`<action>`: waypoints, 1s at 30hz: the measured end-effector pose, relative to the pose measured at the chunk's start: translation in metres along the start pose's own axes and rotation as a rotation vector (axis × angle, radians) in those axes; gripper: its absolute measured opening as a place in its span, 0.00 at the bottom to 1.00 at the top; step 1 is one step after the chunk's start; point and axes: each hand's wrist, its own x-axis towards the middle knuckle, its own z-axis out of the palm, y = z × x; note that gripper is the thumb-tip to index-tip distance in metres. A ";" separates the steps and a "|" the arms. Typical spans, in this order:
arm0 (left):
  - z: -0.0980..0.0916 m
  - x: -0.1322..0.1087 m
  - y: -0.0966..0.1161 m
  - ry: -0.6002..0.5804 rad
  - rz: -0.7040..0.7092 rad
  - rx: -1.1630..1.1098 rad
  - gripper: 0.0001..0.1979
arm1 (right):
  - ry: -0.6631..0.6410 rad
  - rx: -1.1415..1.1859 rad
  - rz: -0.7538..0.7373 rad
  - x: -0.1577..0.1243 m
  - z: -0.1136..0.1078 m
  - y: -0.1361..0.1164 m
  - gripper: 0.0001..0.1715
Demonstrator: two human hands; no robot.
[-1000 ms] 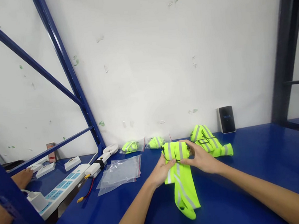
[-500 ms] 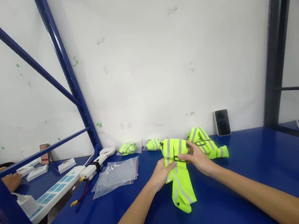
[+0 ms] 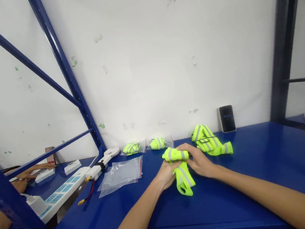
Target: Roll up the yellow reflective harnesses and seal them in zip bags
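Gripping hi-vis vest (image 3: 181, 172) with left hand (image 3: 167, 175), right hand (image 3: 196, 160); device screen (image 3: 226, 118) unreadable.

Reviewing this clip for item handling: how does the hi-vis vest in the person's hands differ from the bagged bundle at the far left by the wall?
The hi-vis vest is gripped by the left hand and right hand, while the bundle lies untouched. The vest is bare; the bundle sits inside a clear plastic bag. The vest trails a long tail below the hands; the bundle is a compact wad. Both are neon yellow with grey reflective stripes.
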 end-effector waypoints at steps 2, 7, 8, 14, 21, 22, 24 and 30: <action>0.000 -0.001 0.001 -0.008 0.010 -0.034 0.26 | -0.003 -0.016 -0.096 -0.002 0.001 0.006 0.28; 0.001 -0.007 0.006 -0.128 0.014 -0.082 0.26 | -0.025 -0.015 -0.078 -0.003 -0.002 0.011 0.30; 0.001 -0.006 0.006 -0.121 0.004 -0.086 0.26 | -0.048 -0.003 -0.055 -0.002 -0.005 0.009 0.28; -0.002 0.000 0.004 0.009 0.040 -0.022 0.24 | -0.234 0.128 0.070 0.000 -0.019 -0.006 0.19; -0.007 -0.007 0.017 -0.149 0.036 0.029 0.28 | -0.035 0.585 0.539 0.001 -0.006 -0.006 0.33; -0.008 -0.008 0.018 -0.168 0.022 0.034 0.28 | -0.050 0.702 0.606 0.001 -0.003 -0.006 0.37; -0.010 -0.008 0.019 -0.167 -0.003 0.057 0.28 | -0.083 0.874 0.675 0.001 0.002 -0.007 0.39; -0.010 -0.004 0.015 -0.101 0.068 0.106 0.30 | 0.017 0.722 0.569 0.001 0.004 -0.012 0.31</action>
